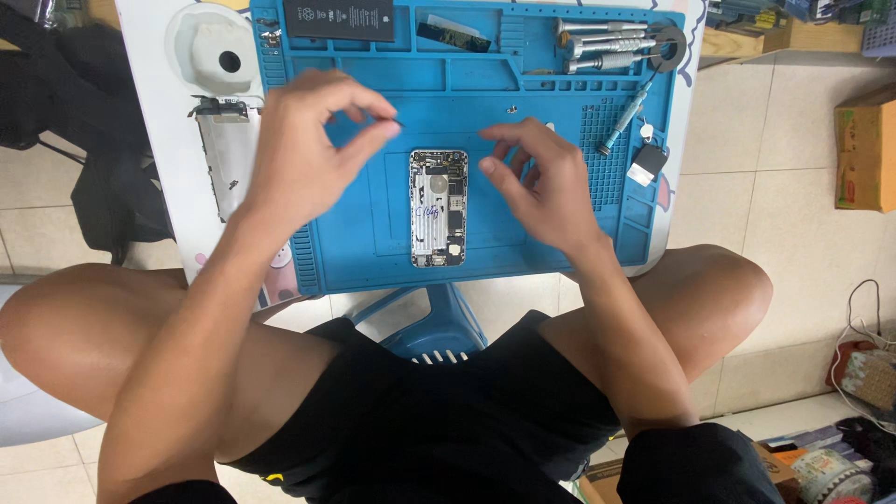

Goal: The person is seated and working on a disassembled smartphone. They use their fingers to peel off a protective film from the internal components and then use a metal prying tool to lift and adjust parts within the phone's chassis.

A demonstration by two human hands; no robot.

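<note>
My left hand point(308, 149), left of frame centre, above blue mat point(373, 233): thumb and forefinger pinched on tiny dark part point(399, 122), other fingers curled. My right hand point(546, 187), right of centre, half open, fingers spread, hovering beside opened phone shell point(439, 208); contact unclear. Shell lies flat mid-mat, between hands. Farther up: black rectangular battery point(339, 19) with white print, top centre. Brown cardboard box point(865, 149) at right edge.
</note>
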